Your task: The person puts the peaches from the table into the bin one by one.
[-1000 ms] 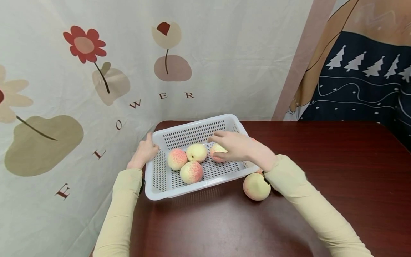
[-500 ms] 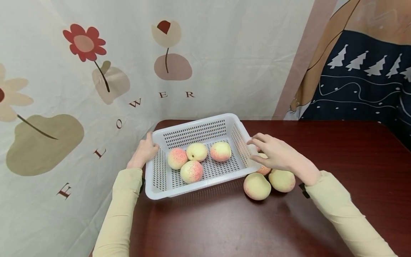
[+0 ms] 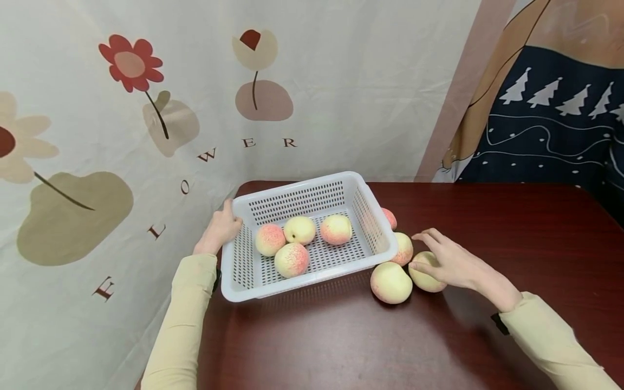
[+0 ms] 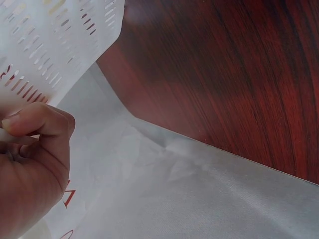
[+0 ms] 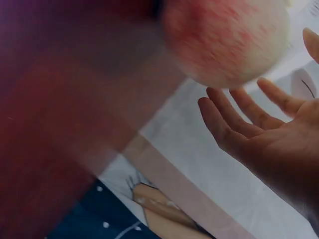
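Note:
A white perforated plastic basket (image 3: pixel 312 279) stands tilted askew at the table's left, with several peaches inside, among them a red-speckled peach (image 3: pixel 291 260) and a yellower peach (image 3: pixel 299 231). My left hand (image 3: pixel 221 228) grips the basket's left rim, thumb and curled fingers on its edge in the left wrist view. Outside the basket's right end lie several more peaches. My right hand (image 3: pixel 450 262) hovers at the rightmost loose peach (image 3: pixel 428 272), fingers spread and partly covering it. In the right wrist view a pink-speckled peach (image 5: pixel 227 40) sits just beyond the fingertips (image 5: pixel 214 94).
A front loose peach (image 3: pixel 391 283), another loose peach (image 3: pixel 402 249) and a red one (image 3: pixel 389 218) lie against the basket's right side. The dark red wooden table (image 3: pixel 512 233) extends right. A patterned cloth (image 3: pixel 341 108) hangs behind and at the left.
My right hand has moved out of the basket, rightward and down to the loose peaches, leaving a peach inside. The left hand stays on the rim.

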A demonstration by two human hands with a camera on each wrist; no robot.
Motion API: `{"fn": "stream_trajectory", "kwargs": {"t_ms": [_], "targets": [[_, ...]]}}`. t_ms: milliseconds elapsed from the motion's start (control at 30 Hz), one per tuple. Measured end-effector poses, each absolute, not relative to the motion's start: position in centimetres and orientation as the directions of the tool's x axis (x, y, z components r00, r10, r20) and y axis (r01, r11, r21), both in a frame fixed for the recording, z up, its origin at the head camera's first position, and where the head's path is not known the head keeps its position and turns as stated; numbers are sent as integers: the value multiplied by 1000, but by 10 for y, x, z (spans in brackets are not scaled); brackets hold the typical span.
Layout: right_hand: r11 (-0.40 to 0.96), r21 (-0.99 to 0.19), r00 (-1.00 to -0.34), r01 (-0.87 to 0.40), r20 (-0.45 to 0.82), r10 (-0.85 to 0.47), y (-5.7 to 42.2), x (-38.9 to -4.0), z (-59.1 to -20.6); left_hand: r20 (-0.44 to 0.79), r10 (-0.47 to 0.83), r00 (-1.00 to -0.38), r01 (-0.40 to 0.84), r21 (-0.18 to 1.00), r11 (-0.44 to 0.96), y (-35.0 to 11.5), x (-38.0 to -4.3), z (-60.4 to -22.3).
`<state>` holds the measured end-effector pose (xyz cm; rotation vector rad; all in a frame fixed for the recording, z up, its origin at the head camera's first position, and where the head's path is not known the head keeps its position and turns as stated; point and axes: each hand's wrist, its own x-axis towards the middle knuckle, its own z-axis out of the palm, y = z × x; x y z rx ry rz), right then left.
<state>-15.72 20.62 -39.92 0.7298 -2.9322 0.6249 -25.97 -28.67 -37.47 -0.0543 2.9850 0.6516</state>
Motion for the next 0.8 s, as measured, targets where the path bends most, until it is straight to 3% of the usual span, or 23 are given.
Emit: {"fn": "stream_trajectory", "kwargs": {"t_ms": [367,800], "targets": [[831,-401,-921,-385,107,-375,206,-150,-422,-108,-19,-994,-64,429,901,-287,-260,-375],[816,-297,-868,-496,204,-453,206,-154,-431,-67,-13,-998,-39,403,914,-286,-259,-374]]}}
